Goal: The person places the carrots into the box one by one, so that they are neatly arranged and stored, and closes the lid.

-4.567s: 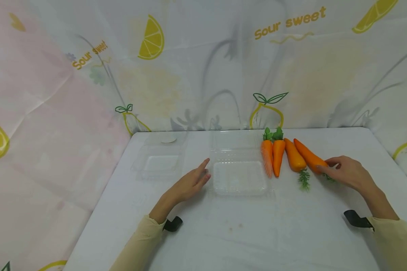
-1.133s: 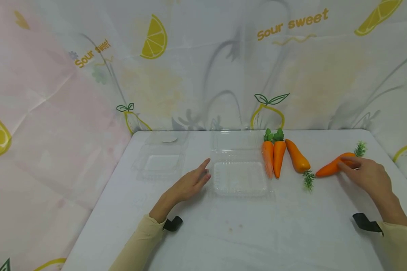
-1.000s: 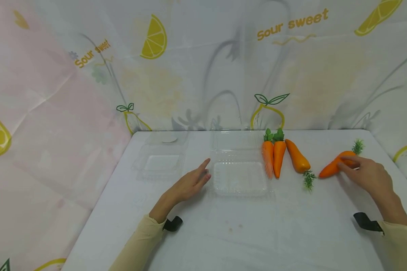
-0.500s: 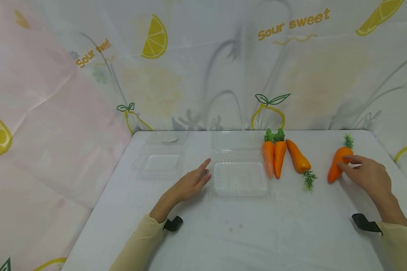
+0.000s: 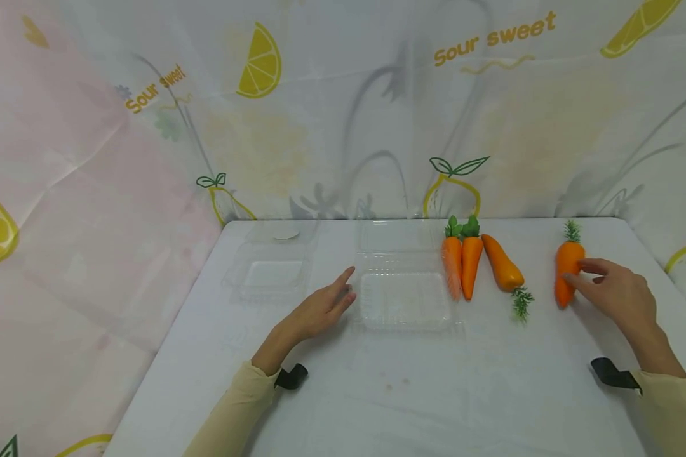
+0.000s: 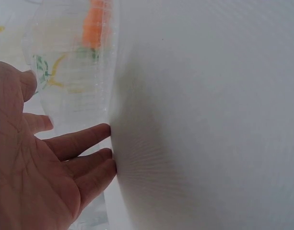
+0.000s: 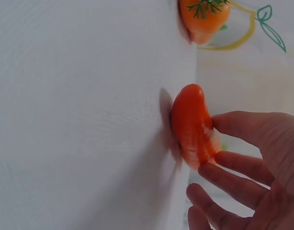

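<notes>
At the right of the table, my right hand (image 5: 620, 295) pinches an orange carrot (image 5: 568, 270) between thumb and fingertips. That carrot (image 7: 191, 122) lies on the cloth, its green top pointing away from me and its tip toward me. My left hand (image 5: 319, 311) has its fingers loosely extended at the left side of a clear plastic clamshell box (image 5: 403, 298). In the left wrist view, the fingertips of this hand (image 6: 55, 163) rest on the white surface near the box wall. Nothing is in the left palm.
Right of the box lie two carrots side by side, a pale-streaked one (image 5: 451, 266) and a smooth one (image 5: 470, 266), leaves away from me. Another carrot (image 5: 503, 263) slants beside them, leaves toward me. A second clear box (image 5: 271, 276) stands open at left. Printed curtain (image 5: 331, 127) hangs behind.
My right hand has carried the carrot away from the others to the right. Within the last second it turned, its leaves swinging from right to straight away from me. The left hand stayed put.
</notes>
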### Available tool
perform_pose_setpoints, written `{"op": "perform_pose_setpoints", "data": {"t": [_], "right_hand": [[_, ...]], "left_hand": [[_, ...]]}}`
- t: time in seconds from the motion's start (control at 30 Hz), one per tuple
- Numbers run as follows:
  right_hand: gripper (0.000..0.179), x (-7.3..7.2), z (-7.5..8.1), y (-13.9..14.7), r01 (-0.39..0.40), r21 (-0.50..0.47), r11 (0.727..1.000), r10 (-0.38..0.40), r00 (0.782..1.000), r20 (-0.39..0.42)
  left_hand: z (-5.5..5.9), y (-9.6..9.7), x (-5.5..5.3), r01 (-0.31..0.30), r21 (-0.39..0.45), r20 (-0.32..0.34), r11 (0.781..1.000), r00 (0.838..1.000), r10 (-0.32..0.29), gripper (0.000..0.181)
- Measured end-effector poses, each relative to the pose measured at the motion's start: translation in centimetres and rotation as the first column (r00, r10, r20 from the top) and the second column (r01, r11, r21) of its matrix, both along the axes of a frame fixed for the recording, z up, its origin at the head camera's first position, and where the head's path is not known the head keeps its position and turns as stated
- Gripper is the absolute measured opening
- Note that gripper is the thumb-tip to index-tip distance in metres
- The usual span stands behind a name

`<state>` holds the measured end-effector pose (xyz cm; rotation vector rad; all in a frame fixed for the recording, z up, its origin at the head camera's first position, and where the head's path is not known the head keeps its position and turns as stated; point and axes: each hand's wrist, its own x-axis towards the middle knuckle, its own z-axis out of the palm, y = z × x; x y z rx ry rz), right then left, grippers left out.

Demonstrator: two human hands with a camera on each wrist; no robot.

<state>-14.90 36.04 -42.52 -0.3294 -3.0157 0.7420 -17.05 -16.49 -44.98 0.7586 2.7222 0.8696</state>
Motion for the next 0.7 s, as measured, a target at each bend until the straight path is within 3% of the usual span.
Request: {"op": "perform_pose_setpoints", "data": {"t": [0.27, 0.7], "right_hand": [[0.07, -0.52, -0.03, 0.2, -0.026, -0.016, 1.0, 0.027, 0.998, 0.06], [0.076, -0.31, -0.03, -0.11, 0.008, -0.006, 1.0, -0.007, 0.996, 0.093]], "left_hand": [[-0.08, -0.02, -0.06, -0.002, 0.006, -0.003, 1.0, 1.0, 0.002, 0.066], [0.06, -0.01, 0.04, -0.013, 0.009, 0.019, 1.0, 1.0, 0.013, 0.066]]}}
